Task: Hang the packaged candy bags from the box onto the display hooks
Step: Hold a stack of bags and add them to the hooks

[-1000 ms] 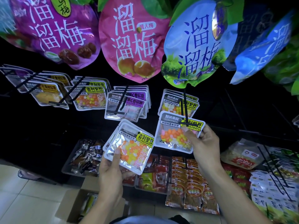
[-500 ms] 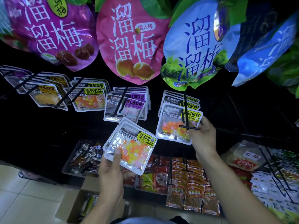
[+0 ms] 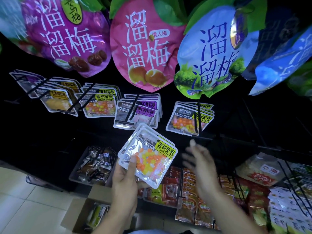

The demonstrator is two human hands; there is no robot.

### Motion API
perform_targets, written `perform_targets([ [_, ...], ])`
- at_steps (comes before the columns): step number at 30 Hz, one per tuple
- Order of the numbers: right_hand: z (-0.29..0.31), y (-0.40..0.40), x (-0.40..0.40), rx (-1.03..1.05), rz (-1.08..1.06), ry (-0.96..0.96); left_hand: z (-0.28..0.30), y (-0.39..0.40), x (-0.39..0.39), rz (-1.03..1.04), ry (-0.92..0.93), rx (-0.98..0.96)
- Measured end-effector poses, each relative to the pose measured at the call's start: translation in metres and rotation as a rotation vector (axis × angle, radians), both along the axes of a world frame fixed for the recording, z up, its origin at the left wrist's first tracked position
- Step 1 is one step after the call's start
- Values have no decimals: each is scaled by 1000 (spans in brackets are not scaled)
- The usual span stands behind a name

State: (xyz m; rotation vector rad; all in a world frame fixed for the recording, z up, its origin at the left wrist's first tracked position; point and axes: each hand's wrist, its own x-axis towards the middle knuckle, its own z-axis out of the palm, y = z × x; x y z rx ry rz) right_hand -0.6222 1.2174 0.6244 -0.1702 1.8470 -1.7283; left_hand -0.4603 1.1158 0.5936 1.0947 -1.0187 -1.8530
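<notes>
Our left hand [image 3: 125, 181] holds candy bags [image 3: 148, 159] ready to hang; our right hand [image 3: 200, 164] is loose and empty, near the hook [image 3: 197, 115]

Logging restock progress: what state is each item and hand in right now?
Left hand: grips a stack of candy bags.
Right hand: empty, fingers spread, blurred.
Jelly bean bags on hook: hanging.
Cardboard box: open on floor.

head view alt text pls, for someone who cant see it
A person's left hand grips a small stack of jelly bean candy bags before a dark rack of display hooks, while the blurred right hand hangs open and empty. An open cardboard box sits on the floor below.
</notes>
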Motion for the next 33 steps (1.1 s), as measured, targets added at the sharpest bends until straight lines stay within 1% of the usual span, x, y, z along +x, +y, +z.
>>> perform_targets([
  [2, 5, 4, 32, -6, 209, -28, 1, 3, -3, -32, -9, -2],
  [3, 7, 3, 42, -28, 242, -27, 2, 5, -4, -58, -7, -9],
  [7, 9, 2, 37, -32, 141, 80, 9, 9, -8, -154, 8, -44],
  [10, 16, 10, 22, -16, 196, 99, 12, 5, -7, -200, 0, -63],
  [12, 19, 16, 14, 21, 231, 128, 14, 4, -6, -205, -8, -28],
  [16, 24, 26, 2, 42, 175, 210, 12, 6, -6, -122, -13, 26],
  [18, 31, 29, -2, 17, 140, 242, 10, 7, -4, -81, -52, 41],
  [21, 42, 30, -6, -49, 91, 248, 8, 6, -2, -64, -87, 50],
  [25, 48, 27, -11, -62, 35, 292, 14, 8, -3, -80, -73, 40],
  [33, 46, 17, -17, -18, 54, 329, 14, 5, -3, -35, -88, 50],
])
